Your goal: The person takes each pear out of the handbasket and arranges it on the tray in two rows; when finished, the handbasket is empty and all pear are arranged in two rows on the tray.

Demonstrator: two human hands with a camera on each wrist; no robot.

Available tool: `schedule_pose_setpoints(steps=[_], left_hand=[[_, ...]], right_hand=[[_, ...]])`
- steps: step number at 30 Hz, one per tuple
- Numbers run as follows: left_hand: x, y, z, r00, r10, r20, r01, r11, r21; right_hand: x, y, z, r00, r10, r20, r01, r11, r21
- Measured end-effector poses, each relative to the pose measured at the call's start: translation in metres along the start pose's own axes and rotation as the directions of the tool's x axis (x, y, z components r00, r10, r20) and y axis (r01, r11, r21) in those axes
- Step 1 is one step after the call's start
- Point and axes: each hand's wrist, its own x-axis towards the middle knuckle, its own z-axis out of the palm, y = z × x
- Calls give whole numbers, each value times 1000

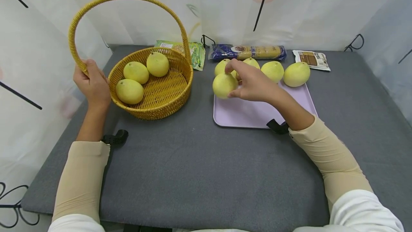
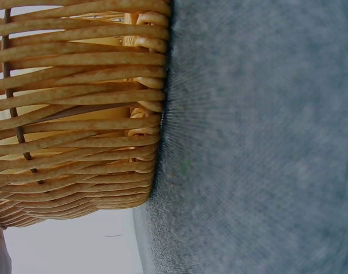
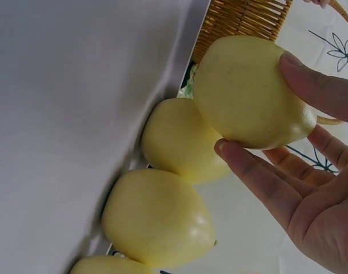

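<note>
In the head view my right hand [image 1: 249, 81] pinches a pale yellow pomelo [image 1: 224, 86] between thumb and fingertips, over the left part of a lilac tray [image 1: 244, 114]. The right wrist view shows the held pomelo [image 3: 245, 91] above the row of others. Several more pomelos [image 1: 297, 74] lie along the tray's back edge. My left hand [image 1: 93, 83] grips the handle [image 1: 72, 42] of a yellow wicker basket [image 1: 161, 112] low on its left side. Three pomelos [image 1: 130, 91] sit in the basket's left and back part. The left wrist view shows the basket's woven wall [image 2: 76, 103] close up.
Behind the tray lies a blue and yellow noodle packet [image 1: 248, 52], with a brown and white sachet [image 1: 311, 60] to its right. A green packet [image 1: 197, 54] lies partly behind the basket. The grey table [image 1: 206, 174] meets a patterned white curtain [image 1: 225, 10] at the back.
</note>
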Motion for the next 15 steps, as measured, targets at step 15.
schedule_pose_setpoints(steps=[15], left_hand=[[0,1,0,1000,12,-6,-12,1000,-2]], right_hand=[[0,9,-3,999,23,-43,-23,1000,12]])
